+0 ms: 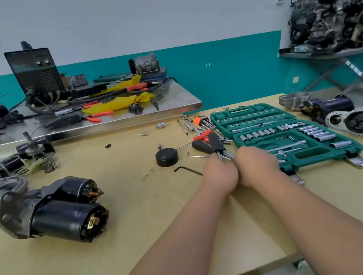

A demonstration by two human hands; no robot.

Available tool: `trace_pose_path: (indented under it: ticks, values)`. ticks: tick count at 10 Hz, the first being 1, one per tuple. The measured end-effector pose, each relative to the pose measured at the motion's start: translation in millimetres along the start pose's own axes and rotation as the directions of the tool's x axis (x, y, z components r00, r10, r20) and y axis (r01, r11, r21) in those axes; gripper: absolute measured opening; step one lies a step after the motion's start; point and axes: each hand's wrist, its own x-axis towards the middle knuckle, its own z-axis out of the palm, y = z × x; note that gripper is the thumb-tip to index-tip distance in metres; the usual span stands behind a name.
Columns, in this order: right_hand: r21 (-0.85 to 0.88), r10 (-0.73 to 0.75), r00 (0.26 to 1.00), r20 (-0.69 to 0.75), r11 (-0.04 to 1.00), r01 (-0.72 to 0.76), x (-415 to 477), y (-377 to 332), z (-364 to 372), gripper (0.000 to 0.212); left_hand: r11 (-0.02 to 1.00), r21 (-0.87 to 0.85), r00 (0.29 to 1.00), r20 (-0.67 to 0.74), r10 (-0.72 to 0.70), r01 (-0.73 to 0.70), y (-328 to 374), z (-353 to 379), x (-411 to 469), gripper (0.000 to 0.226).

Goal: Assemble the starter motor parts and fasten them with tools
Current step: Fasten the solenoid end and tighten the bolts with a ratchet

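Roughly centre of the head view, left hand (pixel 220 174) and right hand (pixel 256 166) sit pressed side by side over the wooden table (pixel 145 248); both are curled, backs toward the camera, fingers hidden; cannot tell what either one grips. Black-handled pliers (pixel 212 145) angle away from the hands, metal nose running down into the gap between them; handles point up and left.

Surroundings: open green socket case (pixel 291 121) just right of the hands, rows of sockets inside, its near edge partly covered by the right hand; bent hex key (pixel 187 170) flat on the table just left of the left hand; round black cap (pixel 166 157) beyond it, standing apart; loose bits and a red-handled tool near the case's far left corner. Dismantled motor pieces (pixel 25 158) at far left; more housings and a gear plate (pixel 359 122) at far right. Steel bench (pixel 125 117) behind, carrying a welding unit (pixel 35 74), cables, yellow cloth (pixel 119 103).

Starter motor (pixel 52 210): lying on its side at the table's left, well apart from both hands; black body with smaller solenoid cylinder on top, grey cast nose pointing left; rear end open toward the camera, copper terminals and brush parts exposed.
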Motion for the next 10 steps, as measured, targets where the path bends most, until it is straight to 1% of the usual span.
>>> trace_pose_path:
  ticks: [1, 2, 3, 4, 5, 6, 7, 8, 9, 10]
  values:
    - [0.089, 0.018, 0.999, -0.037, 0.996, -0.015, 0, 6, 2, 0.009, 0.997, -0.044, 0.998, 0.034, 0.061, -0.060, 13, 13, 0, 0.035]
    - [0.323, 0.049, 0.993, -0.111, 0.946, -0.011, 3, 14, 5, 0.022, 0.992, -0.119, 0.996, 0.076, 0.054, -0.044, 17, 18, 5, 0.046]
    - [0.598, 0.018, 0.983, -0.184, 0.795, 0.098, 6, 13, 8, 0.032, 0.986, -0.128, 0.985, 0.123, 0.120, -0.105, 16, 20, 3, 0.038]
    - [0.466, -0.203, 0.971, -0.131, 0.852, 0.240, 7, 9, 11, 0.022, 0.981, -0.190, 0.991, 0.118, 0.068, -0.045, 8, 16, 1, 0.051]
    - [0.347, -0.257, 0.962, -0.091, 0.897, 0.272, 5, 10, 15, 0.021, 0.938, -0.343, 0.992, 0.129, -0.008, 0.052, 0, 10, -5, 0.052]
    - [0.175, -0.280, 0.959, -0.047, 0.943, 0.284, 3, 7, 18, 0.030, 0.949, -0.315, 0.998, 0.049, 0.048, -0.030, -3, 8, -10, 0.046]
    - [0.042, -0.310, 0.950, -0.037, 0.949, 0.311, 2, 7, 20, 0.031, 0.976, -0.196, 0.995, 0.021, 0.097, -0.091, -6, 6, -19, 0.045]
    - [0.325, -0.265, 0.946, -0.186, 0.892, 0.313, -10, -1, 3, 0.030, 0.991, -0.095, 0.993, 0.056, 0.099, -0.094, -9, -12, -30, 0.037]
    - [0.935, -0.052, 0.954, -0.294, 0.191, 0.298, -25, 0, -58, 0.025, 0.968, 0.193, 0.985, 0.086, 0.146, -0.161, -21, -51, -53, 0.038]
    - [0.751, -0.231, 0.739, -0.632, -0.417, 0.512, -47, 40, -142, 0.034, 0.965, 0.152, 0.975, -0.027, 0.219, -0.212, -37, -93, -81, 0.023]
